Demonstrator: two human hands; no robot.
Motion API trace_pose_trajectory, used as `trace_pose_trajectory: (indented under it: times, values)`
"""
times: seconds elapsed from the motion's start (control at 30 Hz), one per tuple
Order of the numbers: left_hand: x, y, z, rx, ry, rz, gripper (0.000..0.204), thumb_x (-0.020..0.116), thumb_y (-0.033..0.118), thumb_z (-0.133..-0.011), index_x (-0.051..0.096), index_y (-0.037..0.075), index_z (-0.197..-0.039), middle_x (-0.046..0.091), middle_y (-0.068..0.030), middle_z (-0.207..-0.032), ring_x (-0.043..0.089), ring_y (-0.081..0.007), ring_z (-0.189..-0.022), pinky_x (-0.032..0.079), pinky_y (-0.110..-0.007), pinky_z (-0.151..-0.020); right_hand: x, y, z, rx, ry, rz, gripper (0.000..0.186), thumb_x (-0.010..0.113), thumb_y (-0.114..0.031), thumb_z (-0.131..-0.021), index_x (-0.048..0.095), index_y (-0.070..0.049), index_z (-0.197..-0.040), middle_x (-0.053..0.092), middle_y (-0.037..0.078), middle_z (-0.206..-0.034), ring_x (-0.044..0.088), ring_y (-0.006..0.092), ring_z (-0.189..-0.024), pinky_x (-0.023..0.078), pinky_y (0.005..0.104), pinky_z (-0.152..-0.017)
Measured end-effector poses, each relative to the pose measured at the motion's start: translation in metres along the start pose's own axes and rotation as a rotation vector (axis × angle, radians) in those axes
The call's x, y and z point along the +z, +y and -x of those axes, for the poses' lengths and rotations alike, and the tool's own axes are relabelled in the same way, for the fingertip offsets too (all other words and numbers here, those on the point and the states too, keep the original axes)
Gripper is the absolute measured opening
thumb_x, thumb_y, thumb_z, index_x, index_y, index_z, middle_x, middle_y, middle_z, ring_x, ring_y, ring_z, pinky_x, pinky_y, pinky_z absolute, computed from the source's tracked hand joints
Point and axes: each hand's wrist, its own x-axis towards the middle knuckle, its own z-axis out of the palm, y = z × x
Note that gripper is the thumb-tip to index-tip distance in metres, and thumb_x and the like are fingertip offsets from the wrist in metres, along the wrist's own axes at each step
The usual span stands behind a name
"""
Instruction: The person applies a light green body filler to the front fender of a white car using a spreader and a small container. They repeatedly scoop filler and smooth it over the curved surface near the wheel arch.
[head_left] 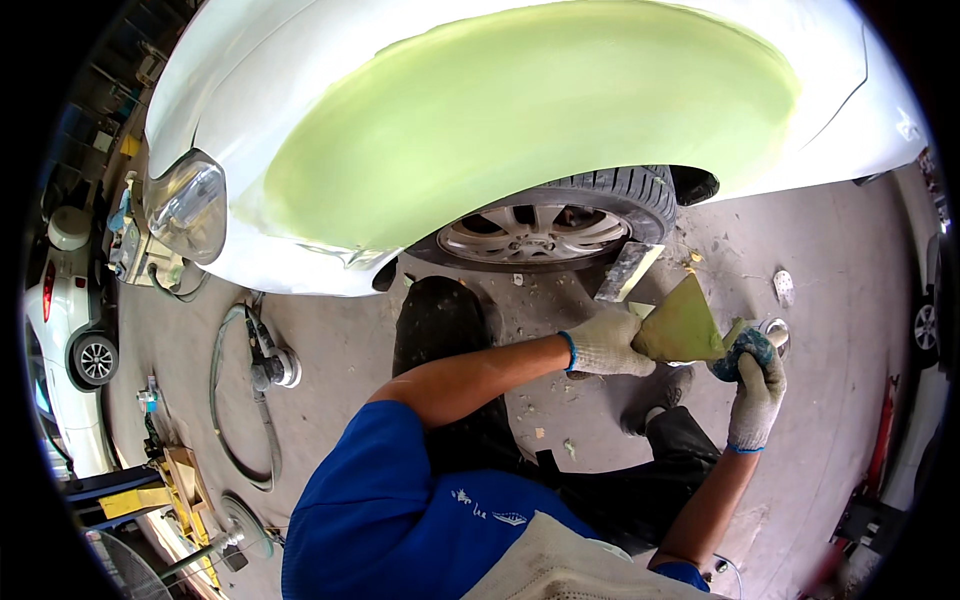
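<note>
Head view, left to right: hose looped on floor, sander beside it. White fender up top, broad green patch arching over the wheel. Flat block next to the tyre. Left hand, gloved, fingers closed on the left edge of a green plate, which sits off the floor between both hands. Right hand, gloved, grips a teal lump near the plate's right corner; rag or smeared tool, can't tell. Plate contact unclear too.

Sander left, board right of wheel
</note>
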Motion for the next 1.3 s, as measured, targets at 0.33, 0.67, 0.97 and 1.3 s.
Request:
trace_pose_trajectory:
  times: [0.33,0.67,0.97,1.3]
  values:
    - [-0.016,0.024,0.003,-0.108,0.020,0.135,0.034,0.074,0.030,-0.079,0.068,-0.003,-0.088,0.066,-0.0142,-0.069,0.064,-0.0238,-0.066,0.051,-0.038,-0.066,-0.003,0.006,-0.005,0.067,-0.008,0.116,0.029,0.059,0.000,-0.091,0.072,0.002,-0.116,0.071,0.003,-0.099,0.063,0.0104,-0.087,0.052,0.0268,-0.081]
    - [-0.013,0.031,0.006,-0.058,0.058,0.203,0.034,0.074,0.026,-0.080,0.068,-0.002,-0.098,0.063,-0.0086,-0.067,0.057,-0.0165,-0.061,0.048,-0.035,-0.062,-0.001,0.001,-0.007,0.070,0.036,0.069,0.028,0.061,0.000,-0.093,0.072,0.002,-0.118,0.073,0.004,-0.100,0.065,0.0106,-0.088,0.054,0.0272,-0.081]
    - [-0.020,0.038,0.009,-0.068,0.166,0.228,0.023,0.074,0.023,-0.084,0.072,0.001,-0.091,0.064,-0.0009,-0.065,0.056,-0.0078,-0.060,0.047,-0.030,-0.059,-0.009,0.013,-0.015,0.011,0.165,0.028,0.025,0.063,-0.002,-0.094,0.070,0.003,-0.117,0.071,0.003,-0.099,0.064,0.0103,-0.088,0.053,0.0262,-0.081]
    - [-0.020,0.043,0.012,0.118,0.409,0.099,0.023,0.076,0.018,-0.087,0.072,-0.003,-0.095,0.074,-0.0155,-0.077,0.073,-0.0207,-0.069,0.053,-0.034,-0.064,0.046,-0.044,0.012,-0.414,0.348,0.323,0.028,0.062,0.004,-0.089,0.073,-0.004,-0.114,0.070,0.005,-0.106,0.064,0.0176,-0.098,0.051,0.0309,-0.090]
